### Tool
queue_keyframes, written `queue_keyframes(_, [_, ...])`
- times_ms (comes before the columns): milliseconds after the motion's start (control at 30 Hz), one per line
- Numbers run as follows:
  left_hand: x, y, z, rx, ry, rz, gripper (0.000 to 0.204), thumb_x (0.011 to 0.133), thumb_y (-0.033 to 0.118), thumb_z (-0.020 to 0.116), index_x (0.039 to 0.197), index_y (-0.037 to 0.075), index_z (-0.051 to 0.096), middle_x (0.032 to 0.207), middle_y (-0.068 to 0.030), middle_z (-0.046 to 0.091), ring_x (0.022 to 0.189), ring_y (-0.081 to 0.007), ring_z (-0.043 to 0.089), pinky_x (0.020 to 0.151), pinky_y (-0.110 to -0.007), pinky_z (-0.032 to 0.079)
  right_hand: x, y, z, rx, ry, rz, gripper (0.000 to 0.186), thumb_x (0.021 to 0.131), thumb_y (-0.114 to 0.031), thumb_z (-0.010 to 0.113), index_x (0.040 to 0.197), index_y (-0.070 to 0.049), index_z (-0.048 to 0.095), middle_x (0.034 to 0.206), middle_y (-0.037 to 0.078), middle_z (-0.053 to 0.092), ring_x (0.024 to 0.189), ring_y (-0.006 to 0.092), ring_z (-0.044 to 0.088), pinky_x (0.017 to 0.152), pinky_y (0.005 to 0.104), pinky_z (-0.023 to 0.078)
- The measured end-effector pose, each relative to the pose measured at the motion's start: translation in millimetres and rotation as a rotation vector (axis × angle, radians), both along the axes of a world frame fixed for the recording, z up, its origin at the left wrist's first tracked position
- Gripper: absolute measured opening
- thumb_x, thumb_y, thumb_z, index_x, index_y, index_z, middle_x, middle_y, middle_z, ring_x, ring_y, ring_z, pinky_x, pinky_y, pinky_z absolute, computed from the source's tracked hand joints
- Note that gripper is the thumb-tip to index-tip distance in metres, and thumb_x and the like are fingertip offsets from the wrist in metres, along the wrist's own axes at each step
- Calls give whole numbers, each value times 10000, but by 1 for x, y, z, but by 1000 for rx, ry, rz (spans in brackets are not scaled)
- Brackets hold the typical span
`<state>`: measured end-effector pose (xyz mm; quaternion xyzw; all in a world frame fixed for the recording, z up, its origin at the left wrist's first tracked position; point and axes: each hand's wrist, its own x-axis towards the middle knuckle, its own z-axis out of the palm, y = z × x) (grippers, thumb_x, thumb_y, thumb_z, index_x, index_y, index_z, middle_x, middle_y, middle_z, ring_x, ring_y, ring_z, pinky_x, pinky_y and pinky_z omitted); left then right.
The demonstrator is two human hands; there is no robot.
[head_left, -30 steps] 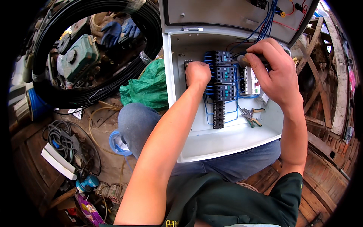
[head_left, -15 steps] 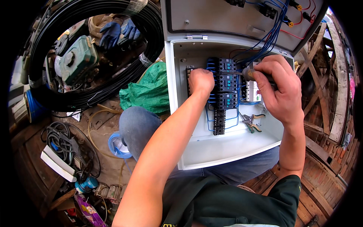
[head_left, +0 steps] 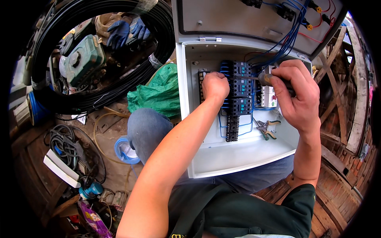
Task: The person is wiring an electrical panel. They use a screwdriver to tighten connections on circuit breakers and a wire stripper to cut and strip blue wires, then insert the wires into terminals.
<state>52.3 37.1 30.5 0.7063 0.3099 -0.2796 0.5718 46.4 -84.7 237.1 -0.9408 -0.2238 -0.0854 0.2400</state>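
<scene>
A screwdriver [head_left: 265,79] points left at the dark contactors [head_left: 237,87] inside the open white cabinet [head_left: 242,156] — the right hand [head_left: 297,95] fisted around its handle. The left hand [head_left: 214,85], fingers curled shut, presses the contactors' left side. Pliers [head_left: 266,129] lie nearer, right.

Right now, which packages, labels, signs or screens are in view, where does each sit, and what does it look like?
Purple foil packet: on the floor at lower left, crumpled, with yellow patches.
Flat white box: left floor beside the coiled grey cable, long and rectangular.
Green plastic bag: left of the open grey enclosure, bunched.
No signs or screens show.
</scene>
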Motion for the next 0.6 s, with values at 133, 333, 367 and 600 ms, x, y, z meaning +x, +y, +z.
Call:
queue_keyframes(133, [-7,-4,-4,86,-125,-104,261,895,130,674,1134,53,744,1153,-199,712,1088,-352,680,955,-405,526,1,-3,1,-9,-11,15,122,797,23,734,898,0,671,845,114,636,718,268,633,628,335,514])
queue_keyframes(333, [-3,-5,-3,28,-72,-95,319,902,50,671,1213,-20,691,1183,-178,713,1088,-264,681,916,-339,514,0,-5,-1,1,-6,14,123,797,17,740,898,-4,671,860,109,644,736,271,642,632,340,517])
queue_keyframes(367, [-4,-6,-7,-3,-63,-65,318,905,44,663,1216,-20,690,1170,-174,717,1070,-253,681,901,-335,516,-1,-4,-1,0,-12,15,123,798,15,741,898,-6,672,863,108,646,741,272,645,634,340,518])
queue_keyframes(600, [-5,-7,-25,-112,-6,6,289,917,14,624,1194,-16,698,1076,-143,727,941,-196,666,799,-330,523,1,-4,-1,-8,-22,30,119,806,4,740,902,-11,672,864,108,647,751,273,649,639,343,521])
